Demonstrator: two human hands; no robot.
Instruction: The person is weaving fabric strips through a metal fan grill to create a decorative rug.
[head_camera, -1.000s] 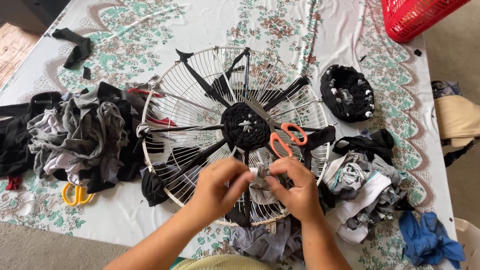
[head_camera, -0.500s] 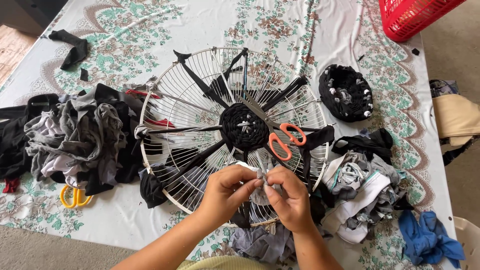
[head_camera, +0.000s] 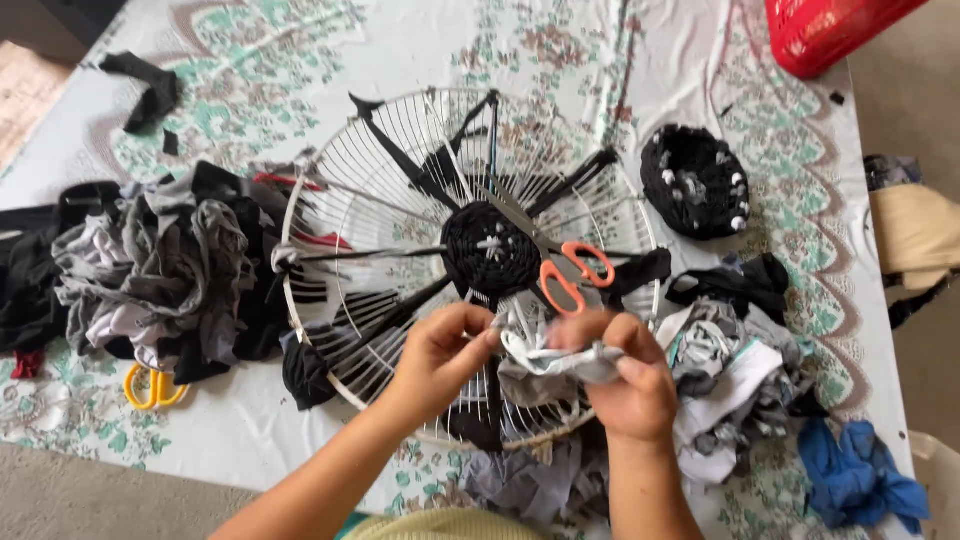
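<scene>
Hands sit closest to the camera, and compared with half a second back they've pulled a bit apart, so the grey fabric strip (head_camera: 545, 362) now stretches between them instead of being bunched at the fingertips. Left hand (head_camera: 443, 352) pinches one end with fingers closed on it, right hand (head_camera: 625, 375) is curled tight around the other end, both forearms coming up from the bottom edge. The strip hangs right over the near rim of the round wire fan guard (head_camera: 400, 140), which lies flat on a white floral tablecloth (head_camera: 300, 50) with black strips woven across it and a black woven centre (head_camera: 490, 250). Orange scissors (head_camera: 570, 275) rest on the guard just past the hands. Grey and black rag pile (head_camera: 160, 270) on the left with yellow scissors (head_camera: 150, 385) beside it, more scraps (head_camera: 740, 370) on the right. Farther back, a small black woven piece (head_camera: 695, 180) and a red basket (head_camera: 830, 30) at the table's far corner.
</scene>
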